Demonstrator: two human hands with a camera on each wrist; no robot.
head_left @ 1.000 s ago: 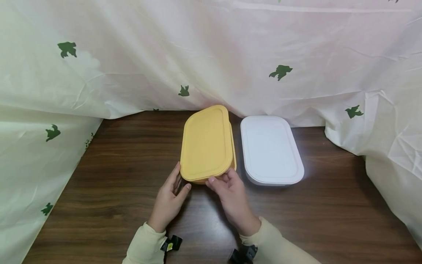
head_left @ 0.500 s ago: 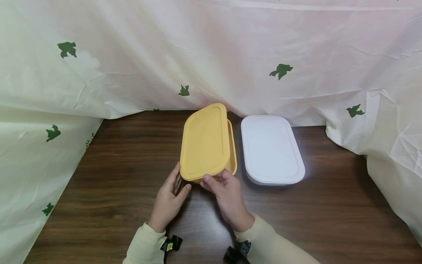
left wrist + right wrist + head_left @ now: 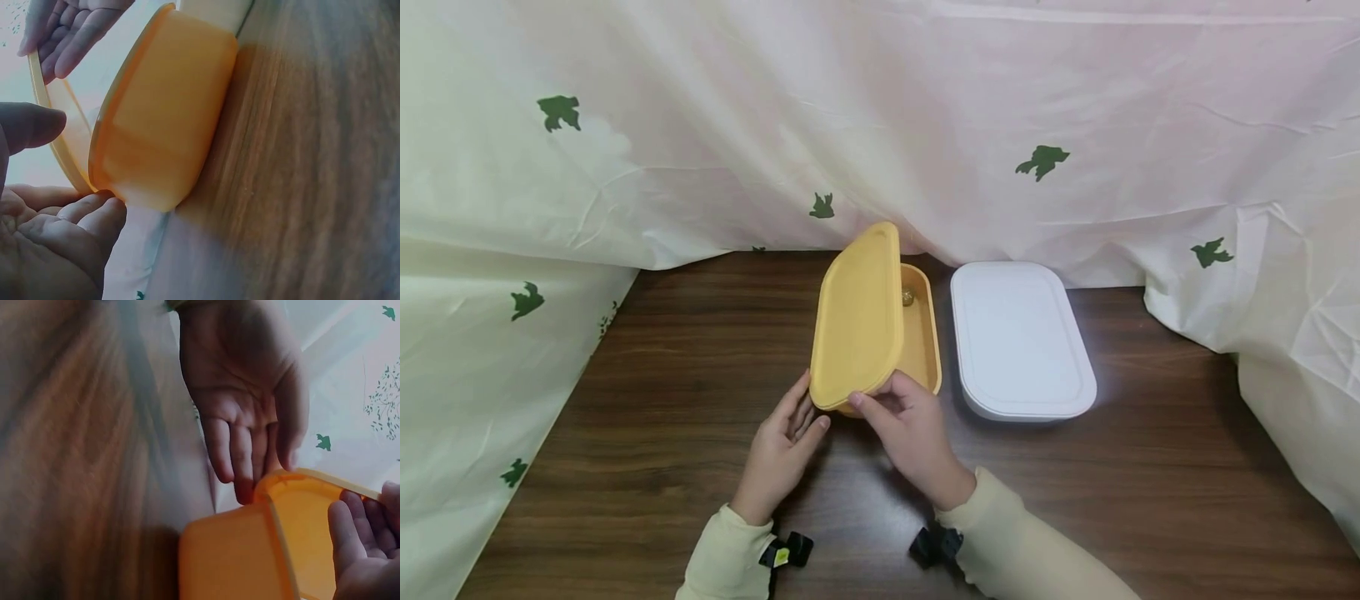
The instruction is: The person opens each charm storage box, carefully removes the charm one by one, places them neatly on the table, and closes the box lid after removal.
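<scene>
A yellow rectangular lid (image 3: 856,321) is tilted up along its right side over a yellow box (image 3: 931,354). Its left edge stays low at the box's left side. My right hand (image 3: 917,433) pinches the lid's near right corner between thumb and fingers. Through the gap a small, shiny round thing (image 3: 907,297) shows inside, near the far end of the box. My left hand (image 3: 778,458) touches the near left corner with fairly straight fingers. In the left wrist view those fingertips (image 3: 112,209) lie where lid and box meet. The lid hides the left part of the inside.
A white lidded box (image 3: 1022,342) stands just right of the yellow one. Both sit on a dark wooden table (image 3: 700,400). A pale curtain (image 3: 895,125) with green bird shapes hangs behind and along both sides. Each wrist wears a small black camera (image 3: 790,550).
My right hand has raised the lid's right side and moved a little left, widening the gap. The round thing inside has come into view. My left hand has barely moved.
</scene>
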